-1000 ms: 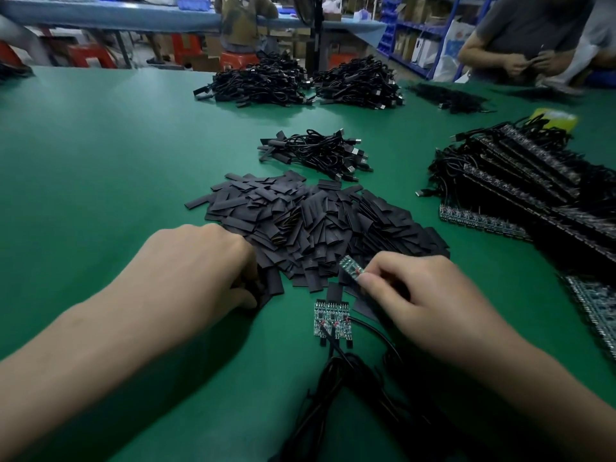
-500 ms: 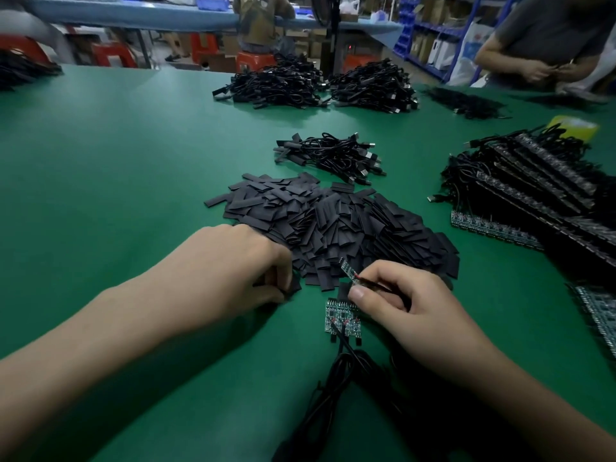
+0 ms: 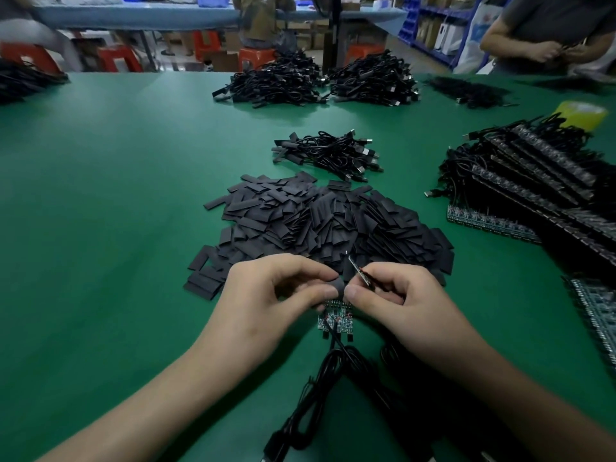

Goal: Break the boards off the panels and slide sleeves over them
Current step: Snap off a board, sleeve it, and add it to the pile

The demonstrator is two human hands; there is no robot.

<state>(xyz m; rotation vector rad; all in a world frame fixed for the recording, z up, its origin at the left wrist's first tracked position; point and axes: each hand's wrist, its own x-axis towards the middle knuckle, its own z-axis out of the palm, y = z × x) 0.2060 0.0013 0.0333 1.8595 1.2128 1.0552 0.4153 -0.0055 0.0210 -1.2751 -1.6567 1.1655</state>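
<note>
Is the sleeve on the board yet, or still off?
Still off. The left hand pinches the sleeve beside the bare board held in the right hand.

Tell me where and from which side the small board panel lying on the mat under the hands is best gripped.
Probably by its two long side edges, coming from above. The board panel lies flat on the green mat, so its faces give no purchase, and black cables leave its near edge. The left hand and right hand hover right above it.

Both bare forearms converge mid-table. Left hand pinching, thumb to fingertips; right hand likewise pinching, thumbs nearly touching.
</note>
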